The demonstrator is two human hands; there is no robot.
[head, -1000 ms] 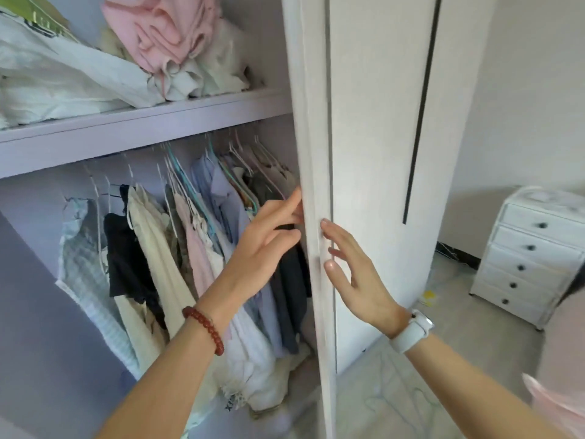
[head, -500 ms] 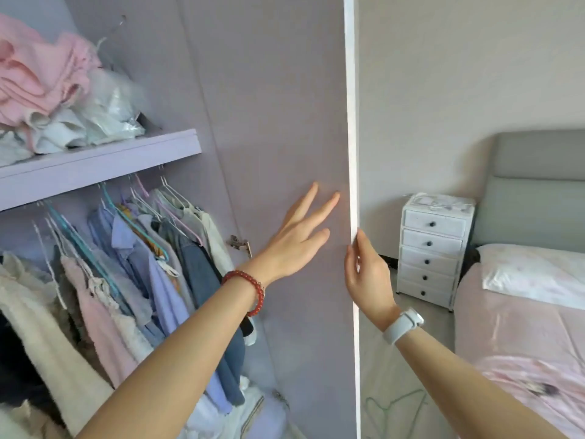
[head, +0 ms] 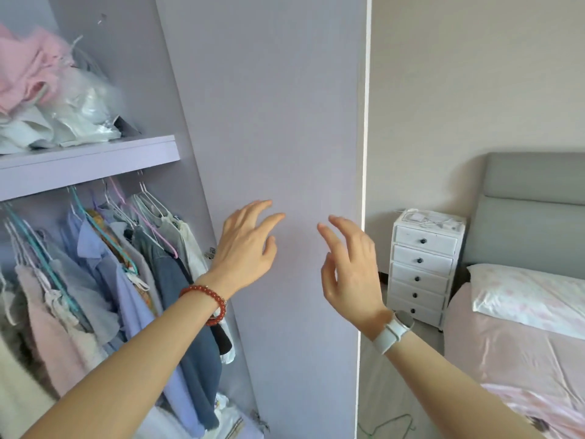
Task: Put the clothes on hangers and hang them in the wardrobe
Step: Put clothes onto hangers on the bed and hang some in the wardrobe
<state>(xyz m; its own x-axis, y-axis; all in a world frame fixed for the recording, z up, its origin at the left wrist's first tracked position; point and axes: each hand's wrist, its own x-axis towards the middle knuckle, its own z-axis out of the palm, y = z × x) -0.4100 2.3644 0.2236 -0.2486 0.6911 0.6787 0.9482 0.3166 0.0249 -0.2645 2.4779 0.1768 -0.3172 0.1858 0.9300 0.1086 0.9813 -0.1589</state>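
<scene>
Fingers [head: 253, 213] of left hand [head: 245, 248] spread loosely, holding nothing, before the open wardrobe door [head: 278, 122]; right hand [head: 351, 267] likewise relaxed and empty near the door's edge. Hung clothes [head: 133, 280] crowd the rail below the shelf [head: 88, 163]. Recommend fetching a garment from the bed [head: 506, 359] next.

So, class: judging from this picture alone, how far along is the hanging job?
Done: door open, many clothes already on the rail. In hand: nothing; left hand and right hand are empty. Left: a hanger lies on the floor; unhung clothes aren't visible.
</scene>
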